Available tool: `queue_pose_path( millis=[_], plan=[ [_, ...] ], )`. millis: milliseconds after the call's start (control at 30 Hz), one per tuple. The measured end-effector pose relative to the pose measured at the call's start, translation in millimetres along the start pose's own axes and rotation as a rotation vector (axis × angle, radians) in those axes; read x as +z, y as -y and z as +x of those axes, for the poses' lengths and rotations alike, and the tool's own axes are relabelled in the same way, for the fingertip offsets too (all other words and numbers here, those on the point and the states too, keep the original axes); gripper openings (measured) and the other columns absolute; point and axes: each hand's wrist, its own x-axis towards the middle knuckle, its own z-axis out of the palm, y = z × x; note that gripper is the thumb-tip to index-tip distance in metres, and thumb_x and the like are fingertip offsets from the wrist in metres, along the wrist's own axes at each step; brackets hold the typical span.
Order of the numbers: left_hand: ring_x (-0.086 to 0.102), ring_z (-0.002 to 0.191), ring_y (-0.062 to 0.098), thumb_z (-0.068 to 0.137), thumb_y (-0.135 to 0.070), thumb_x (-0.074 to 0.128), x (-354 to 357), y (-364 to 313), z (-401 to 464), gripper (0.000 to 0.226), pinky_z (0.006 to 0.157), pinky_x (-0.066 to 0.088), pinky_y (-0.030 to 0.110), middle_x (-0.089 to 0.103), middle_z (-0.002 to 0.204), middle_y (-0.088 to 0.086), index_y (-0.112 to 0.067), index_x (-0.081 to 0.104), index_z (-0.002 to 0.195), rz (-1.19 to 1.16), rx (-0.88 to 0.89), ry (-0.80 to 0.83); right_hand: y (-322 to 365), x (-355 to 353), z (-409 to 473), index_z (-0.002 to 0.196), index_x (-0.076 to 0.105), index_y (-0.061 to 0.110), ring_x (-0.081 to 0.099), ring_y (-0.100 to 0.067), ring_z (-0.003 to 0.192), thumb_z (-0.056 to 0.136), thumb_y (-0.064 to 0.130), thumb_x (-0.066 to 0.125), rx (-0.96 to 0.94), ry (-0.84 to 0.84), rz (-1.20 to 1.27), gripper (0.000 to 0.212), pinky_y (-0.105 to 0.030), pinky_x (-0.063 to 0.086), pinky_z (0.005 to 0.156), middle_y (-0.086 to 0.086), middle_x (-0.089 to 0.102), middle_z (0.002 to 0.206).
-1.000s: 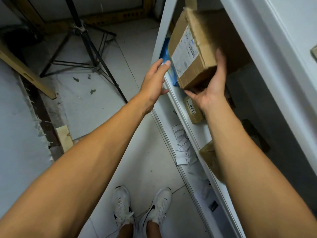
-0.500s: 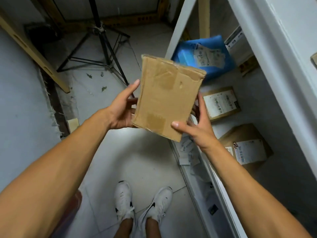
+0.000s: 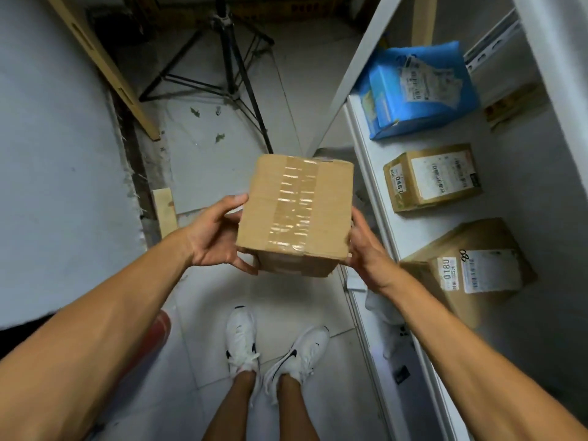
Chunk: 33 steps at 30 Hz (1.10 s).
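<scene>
A taped cardboard box (image 3: 296,214) is held in the air over the floor (image 3: 206,300), just beside the shelf (image 3: 423,227). It is clasped at its sides by the left grip (image 3: 214,240) and the right grip (image 3: 366,253), with fingers curled round its edges. It is judged to be off the shelf, with setting down left to do. Its contents are sealed from view. A blue parcel (image 3: 420,87), a labelled carton (image 3: 432,178) and a larger carton (image 3: 471,272) are kept on the shelf.

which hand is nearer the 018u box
Right: the right hand, gripping the taped box, is left of the 018U box; the left hand grips the taped box's far side.
</scene>
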Motion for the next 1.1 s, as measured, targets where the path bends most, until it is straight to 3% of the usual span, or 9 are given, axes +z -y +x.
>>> queue_pose_path(
  millis=[67,133,200,300,433,633,767,933,1100],
  plan=[
    [0.047,0.133,0.043,0.044,-0.047,0.098,-2.6,8.9,-0.1,0.108,0.106,0.035,0.075,0.046,0.148,0.023,-0.022,0.057,0.141,0.023,0.054,0.003,0.6,2.3,-0.6,0.124,0.058,0.03,0.072,-0.012,0.093,0.057,0.089,0.065,0.063,-0.069,0.205,0.089,-0.035,0.061,0.075,0.001,0.075,0.104],
    [0.05,0.134,0.038,0.043,-0.037,0.101,-5.7,14.5,-1.1,0.117,0.106,0.04,0.069,0.052,0.145,0.015,-0.029,0.049,0.147,0.069,0.072,0.006,-0.2,0.1,1.2,0.11,0.061,0.023,0.071,-0.007,0.07,0.084,0.08,0.041,0.087,-0.152,0.298,0.065,-0.026,0.057,0.06,0.005,0.074,0.077],
    [0.054,0.134,0.032,0.041,-0.031,0.103,-6.3,17.6,-3.2,0.125,0.103,0.046,0.066,0.057,0.145,0.007,-0.034,0.042,0.151,0.122,0.063,0.018,1.2,-0.3,4.2,0.089,0.067,0.024,0.069,-0.007,0.061,0.097,0.069,0.027,0.133,-0.224,0.35,0.061,-0.023,0.054,0.053,0.006,0.07,0.065],
    [0.051,0.137,0.034,0.044,-0.045,0.101,-6.1,20.0,-3.9,0.121,0.099,0.049,0.064,0.05,0.153,0.007,-0.034,0.044,0.151,0.089,0.053,0.026,7.5,4.7,8.3,0.061,0.063,0.022,0.07,-0.015,0.067,0.092,0.07,0.04,0.179,-0.227,0.369,0.062,-0.03,0.054,0.054,0.002,0.066,0.07],
    [0.053,0.135,0.035,0.049,-0.071,0.089,-1.7,20.2,-2.1,0.112,0.098,0.046,0.07,0.05,0.153,-0.005,-0.028,0.053,0.147,-0.006,0.069,-0.107,-3.0,8.9,11.1,0.068,0.047,0.02,0.064,-0.016,0.084,0.094,0.063,0.049,0.196,-0.203,0.192,0.05,-0.025,0.052,0.056,0.005,0.064,0.077],
    [0.055,0.127,0.035,0.043,-0.052,0.098,6.8,30.1,1.8,0.087,0.086,0.055,0.067,0.053,0.14,0.0,-0.018,0.063,0.114,0.051,0.102,-0.277,-22.9,6.3,7.5,0.1,0.065,0.016,0.067,-0.02,0.096,0.095,0.044,0.063,0.235,-0.331,0.202,0.029,-0.029,0.055,0.061,-0.001,0.067,0.1],
    [0.054,0.127,0.03,0.079,-0.023,0.083,6.0,40.2,8.4,0.043,0.07,0.061,0.049,0.059,0.125,0.001,-0.025,0.057,0.114,0.087,0.143,-0.405,-29.7,7.6,6.3,0.128,0.058,0.015,0.066,-0.021,0.113,0.094,0.048,0.064,0.26,-0.366,0.206,0.048,-0.042,0.059,0.081,-0.007,0.07,0.116],
    [0.056,0.124,0.027,0.088,-0.012,0.072,7.7,53.8,-1.1,0.066,0.071,0.062,0.049,0.054,0.137,0.006,-0.037,0.044,0.142,0.093,0.16,-0.373,-27.9,19.3,-1.5,0.127,0.058,0.024,0.063,-0.014,0.108,0.092,0.042,0.068,0.216,-0.317,-0.004,0.041,-0.035,0.055,0.078,0.003,0.064,0.115],
    [0.049,0.129,0.026,0.055,-0.04,0.089,5.3,77.0,-32.5,0.094,0.08,0.06,0.059,0.048,0.141,0.0,-0.04,0.049,0.14,-0.014,0.159,-0.354,-15.8,31.4,2.0,0.121,0.059,0.032,0.064,-0.016,0.109,0.089,0.043,0.071,0.195,-0.164,-0.17,0.036,-0.035,0.054,0.082,0.002,0.064,0.117]
  ],
)
